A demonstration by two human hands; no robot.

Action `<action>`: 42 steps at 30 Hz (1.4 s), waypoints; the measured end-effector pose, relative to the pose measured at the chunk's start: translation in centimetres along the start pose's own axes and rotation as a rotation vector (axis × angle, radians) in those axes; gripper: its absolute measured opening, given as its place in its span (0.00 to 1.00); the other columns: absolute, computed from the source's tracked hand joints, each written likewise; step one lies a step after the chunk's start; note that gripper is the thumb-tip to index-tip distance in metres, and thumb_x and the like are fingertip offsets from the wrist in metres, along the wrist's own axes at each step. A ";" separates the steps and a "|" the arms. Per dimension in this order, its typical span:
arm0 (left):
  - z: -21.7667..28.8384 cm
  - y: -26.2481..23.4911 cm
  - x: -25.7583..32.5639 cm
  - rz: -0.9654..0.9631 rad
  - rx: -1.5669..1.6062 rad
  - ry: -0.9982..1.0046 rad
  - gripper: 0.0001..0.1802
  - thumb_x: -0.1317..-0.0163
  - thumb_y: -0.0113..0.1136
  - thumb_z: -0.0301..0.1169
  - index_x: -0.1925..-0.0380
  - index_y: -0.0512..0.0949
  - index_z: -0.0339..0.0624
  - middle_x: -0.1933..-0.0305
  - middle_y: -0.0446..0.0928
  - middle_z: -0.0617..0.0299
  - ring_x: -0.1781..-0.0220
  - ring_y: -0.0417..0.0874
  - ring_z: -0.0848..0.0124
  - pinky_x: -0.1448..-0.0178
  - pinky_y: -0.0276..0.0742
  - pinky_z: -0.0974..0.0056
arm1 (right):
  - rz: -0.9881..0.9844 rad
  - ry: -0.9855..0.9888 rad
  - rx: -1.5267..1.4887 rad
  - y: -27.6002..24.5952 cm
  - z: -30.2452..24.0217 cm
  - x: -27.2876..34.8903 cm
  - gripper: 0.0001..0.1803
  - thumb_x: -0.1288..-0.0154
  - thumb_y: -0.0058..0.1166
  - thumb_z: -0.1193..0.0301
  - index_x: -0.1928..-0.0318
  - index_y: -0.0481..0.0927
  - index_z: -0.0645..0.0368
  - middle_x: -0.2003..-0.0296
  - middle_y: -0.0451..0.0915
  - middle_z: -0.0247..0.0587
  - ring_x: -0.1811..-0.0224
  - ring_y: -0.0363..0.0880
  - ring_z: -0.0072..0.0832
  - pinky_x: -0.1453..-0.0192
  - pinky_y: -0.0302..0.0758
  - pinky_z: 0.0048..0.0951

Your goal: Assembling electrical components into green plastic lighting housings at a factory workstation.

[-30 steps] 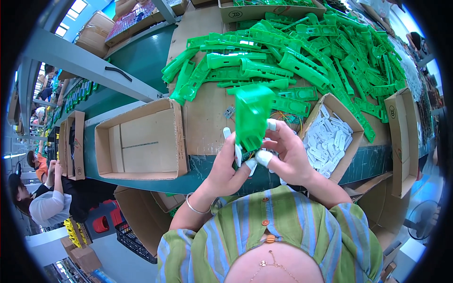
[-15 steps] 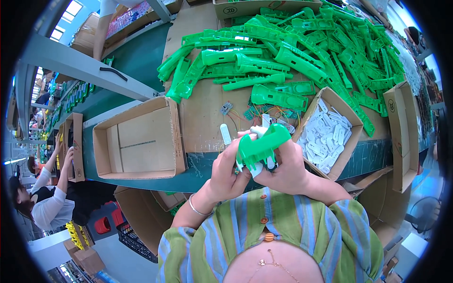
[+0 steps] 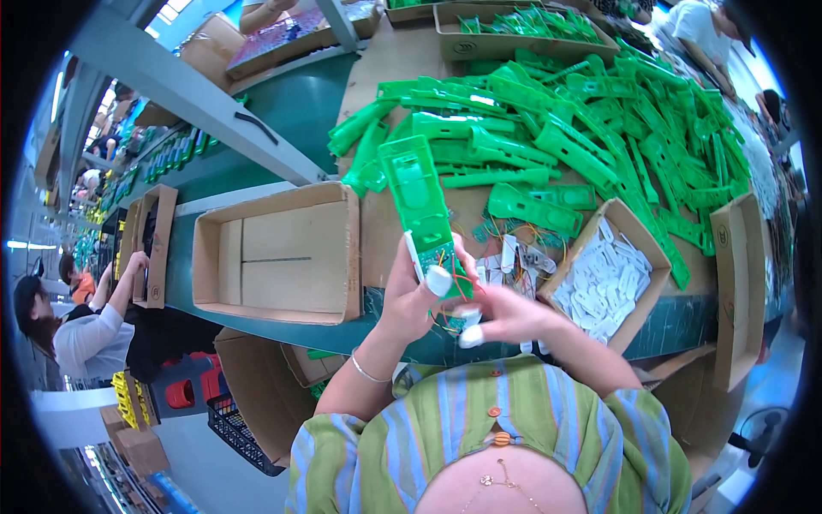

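The left hand [image 3: 409, 300] held a long green plastic shell [image 3: 419, 201] upright over the near edge of the bench, fingers and thumb closed round its lower end, a white-capped fingertip [image 3: 438, 280] pressed on the front just above the bottom edge. The shell stood well clear of the cardboard-covered table [image 3: 390, 248] and leaned slightly away from the body. Thin coloured wires [image 3: 455, 295] hung out of its lower end, right beside the grip. The right hand [image 3: 505, 315] sat just below and to the right of that grip, its capped fingers pinched together at the loose wires; what exactly lay between them was too small to tell.

The shell looked light and stiff, a thin moulded half that one hand could carry from the end without sagging. Its smooth faces would likely be a bit slippery, which the rubber fingertip caps should help with. The sensible hold was where the left hand had it, on the solid side walls near the bottom, not on the wires, which seemed fine and easy to tear from their joints.

Beyond the grip lay a big heap of green shells [image 3: 582, 137]. To its right stood a cardboard tray of small white parts [image 3: 604, 287], and to its left an open cardboard box [image 3: 274, 257].
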State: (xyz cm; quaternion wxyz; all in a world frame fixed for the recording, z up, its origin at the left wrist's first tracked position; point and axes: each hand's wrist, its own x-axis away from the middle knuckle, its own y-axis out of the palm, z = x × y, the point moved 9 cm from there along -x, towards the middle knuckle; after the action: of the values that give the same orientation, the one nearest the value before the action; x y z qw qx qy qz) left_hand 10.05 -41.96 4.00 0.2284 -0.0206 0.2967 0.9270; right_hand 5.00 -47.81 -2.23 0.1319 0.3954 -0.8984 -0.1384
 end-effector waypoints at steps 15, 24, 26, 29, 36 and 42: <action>2.8 -7.4 0.1 0.169 -0.535 -0.027 0.30 0.37 0.51 0.34 0.37 0.54 0.40 0.62 0.72 0.55 0.65 0.76 0.70 0.62 0.75 0.68 | 0.345 -0.245 1.064 -5.2 -10.5 1.0 0.10 0.49 0.54 0.78 0.64 0.73 0.63 0.74 0.75 0.45 0.69 0.77 0.34 0.66 0.72 0.32; -0.5 -6.3 2.3 0.192 -0.081 -0.263 0.20 0.46 0.49 0.23 0.51 0.63 0.36 0.61 0.74 0.51 0.66 0.80 0.65 0.63 0.80 0.61 | 0.681 -0.519 1.678 -2.8 -13.0 2.8 0.13 0.53 0.57 0.73 0.68 0.68 0.62 0.79 0.72 0.45 0.78 0.74 0.42 0.74 0.70 0.39; -1.5 -5.5 3.0 0.131 -0.116 -0.341 0.23 0.44 0.49 0.23 0.46 0.61 0.38 0.58 0.74 0.53 0.65 0.80 0.67 0.61 0.79 0.61 | 0.720 -0.457 1.508 -4.2 -13.2 3.1 0.12 0.51 0.56 0.72 0.68 0.68 0.63 0.76 0.73 0.47 0.76 0.74 0.43 0.75 0.69 0.40; -2.2 -3.8 3.5 0.068 -0.115 -0.357 0.27 0.44 0.48 0.23 0.42 0.58 0.39 0.57 0.74 0.53 0.63 0.80 0.68 0.59 0.79 0.62 | 0.742 -0.570 1.418 -3.7 -14.9 2.8 0.08 0.49 0.51 0.79 0.66 0.70 0.63 0.74 0.73 0.47 0.75 0.75 0.43 0.75 0.72 0.36; -3.5 -0.8 4.8 -0.014 -0.085 -0.402 0.35 0.46 0.46 0.19 0.36 0.52 0.39 0.53 0.72 0.54 0.59 0.78 0.70 0.55 0.77 0.64 | 0.888 -0.801 1.209 -3.4 -14.9 2.6 0.11 0.53 0.52 0.86 0.66 0.76 0.64 0.69 0.78 0.49 0.72 0.79 0.39 0.72 0.75 0.29; -2.7 -2.2 4.6 0.093 -0.351 -0.223 0.35 0.51 0.49 0.16 0.39 0.58 0.34 0.52 0.66 0.60 0.55 0.73 0.74 0.52 0.74 0.68 | 0.750 -0.708 1.360 -1.3 -14.0 1.8 0.12 0.52 0.52 0.84 0.64 0.76 0.64 0.65 0.77 0.46 0.65 0.78 0.40 0.65 0.77 0.30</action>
State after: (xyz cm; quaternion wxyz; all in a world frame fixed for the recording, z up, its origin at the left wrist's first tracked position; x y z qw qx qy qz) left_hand 6.62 -39.95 -0.23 0.2100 0.0564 0.1040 0.9705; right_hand 9.60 -52.04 10.51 -0.3856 -0.0015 -0.8459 0.3685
